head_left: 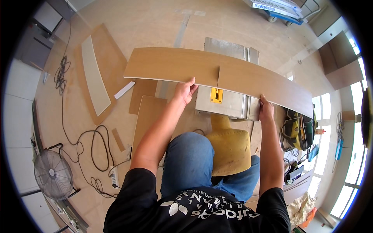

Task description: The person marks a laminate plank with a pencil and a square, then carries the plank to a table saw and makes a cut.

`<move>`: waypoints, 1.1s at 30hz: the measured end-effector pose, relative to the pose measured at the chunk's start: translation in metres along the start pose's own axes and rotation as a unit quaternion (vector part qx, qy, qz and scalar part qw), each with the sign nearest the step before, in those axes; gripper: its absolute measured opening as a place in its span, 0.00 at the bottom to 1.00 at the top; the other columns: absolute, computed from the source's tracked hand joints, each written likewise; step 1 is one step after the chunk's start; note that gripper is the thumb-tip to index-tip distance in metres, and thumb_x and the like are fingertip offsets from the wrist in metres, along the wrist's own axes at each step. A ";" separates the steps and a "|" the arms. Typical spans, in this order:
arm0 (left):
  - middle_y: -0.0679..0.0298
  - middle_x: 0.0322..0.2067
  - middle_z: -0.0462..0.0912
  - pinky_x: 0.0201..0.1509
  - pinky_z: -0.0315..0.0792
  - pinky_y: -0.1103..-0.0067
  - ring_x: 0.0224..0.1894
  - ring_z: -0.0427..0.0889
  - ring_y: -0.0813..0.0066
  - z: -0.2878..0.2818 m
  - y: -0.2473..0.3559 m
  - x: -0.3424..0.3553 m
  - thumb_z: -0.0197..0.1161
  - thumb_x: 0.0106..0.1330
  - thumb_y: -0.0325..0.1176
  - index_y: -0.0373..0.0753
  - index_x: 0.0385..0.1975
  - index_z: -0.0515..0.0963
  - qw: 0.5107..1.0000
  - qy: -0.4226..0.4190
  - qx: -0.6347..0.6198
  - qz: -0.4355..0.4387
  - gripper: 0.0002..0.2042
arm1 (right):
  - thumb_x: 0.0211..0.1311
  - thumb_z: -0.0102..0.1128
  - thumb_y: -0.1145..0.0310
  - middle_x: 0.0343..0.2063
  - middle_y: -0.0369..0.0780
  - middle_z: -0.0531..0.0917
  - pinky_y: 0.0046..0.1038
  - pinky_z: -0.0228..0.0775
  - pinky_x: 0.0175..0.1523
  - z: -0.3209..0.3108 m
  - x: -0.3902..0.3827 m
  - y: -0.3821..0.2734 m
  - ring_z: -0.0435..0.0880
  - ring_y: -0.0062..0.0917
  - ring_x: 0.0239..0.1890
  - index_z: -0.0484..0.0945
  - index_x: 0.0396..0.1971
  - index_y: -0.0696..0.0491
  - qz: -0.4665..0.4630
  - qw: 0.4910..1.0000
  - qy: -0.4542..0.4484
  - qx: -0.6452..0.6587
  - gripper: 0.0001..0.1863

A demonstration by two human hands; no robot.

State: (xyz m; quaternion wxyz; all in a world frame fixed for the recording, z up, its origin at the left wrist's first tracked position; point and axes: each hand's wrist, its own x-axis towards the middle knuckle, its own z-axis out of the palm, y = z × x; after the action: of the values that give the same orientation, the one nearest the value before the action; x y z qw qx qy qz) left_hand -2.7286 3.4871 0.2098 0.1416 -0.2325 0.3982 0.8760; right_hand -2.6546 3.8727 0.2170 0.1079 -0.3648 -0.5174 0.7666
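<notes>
A long tan floor plank point(175, 64) lies crosswise over the grey metal top of a table saw point(229, 108). A dark, narrow slit runs from the plank's near edge partway across its width, in line with the saw's yellow insert point(216, 95). My left hand point(186, 91) is closed on the near edge, left of the slit. Further right, my right hand point(266, 108) pinches the same edge near the saw table's right side. Both plank ends overhang the saw. The plank hides how far the blade stands up.
A yellow, worn block-like thing point(230, 151) stands between my knees. Dark cables point(99, 147) and a power strip point(114, 176) lie left, near a floor fan point(53, 174). Boards point(95, 77) rest at the far left. A tool bag point(295, 132) sits right; a loaded trolley point(279, 9) stands far off.
</notes>
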 end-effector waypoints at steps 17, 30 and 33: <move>0.68 0.42 0.82 0.47 0.81 0.80 0.44 0.82 0.77 -0.006 -0.010 -0.019 0.64 0.70 0.28 0.42 0.46 0.78 1.000 -0.009 -0.010 -0.006 0.07 | 0.67 0.66 0.68 0.35 0.37 0.83 0.26 0.77 0.35 -0.030 -0.005 0.011 0.81 0.23 0.31 0.78 0.47 0.59 0.017 1.000 -0.009 -0.009 0.14; 0.67 0.43 0.82 0.49 0.81 0.81 0.44 0.82 0.77 -0.016 -0.015 -0.030 0.64 0.71 0.28 0.41 0.47 0.78 1.000 -0.006 -0.011 -0.001 0.08 | 0.69 0.64 0.68 0.36 0.35 0.83 0.25 0.77 0.36 -0.028 -0.030 0.010 0.80 0.21 0.32 0.77 0.49 0.57 0.039 0.999 -0.018 0.005 0.14; 0.67 0.43 0.82 0.49 0.81 0.81 0.44 0.82 0.77 -0.019 -0.016 -0.032 0.64 0.71 0.28 0.41 0.47 0.78 1.000 -0.008 -0.012 -0.002 0.08 | 0.69 0.64 0.68 0.34 0.34 0.82 0.25 0.77 0.35 -0.027 -0.035 0.010 0.78 0.21 0.30 0.77 0.48 0.56 0.029 0.999 -0.024 0.002 0.13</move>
State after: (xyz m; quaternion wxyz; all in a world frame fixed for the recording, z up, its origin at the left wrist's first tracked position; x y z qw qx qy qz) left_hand -2.6892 3.4811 0.2056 0.1439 -0.2286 0.3858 0.8822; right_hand -2.6097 3.8689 0.2183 0.0740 -0.3613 -0.5076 0.7786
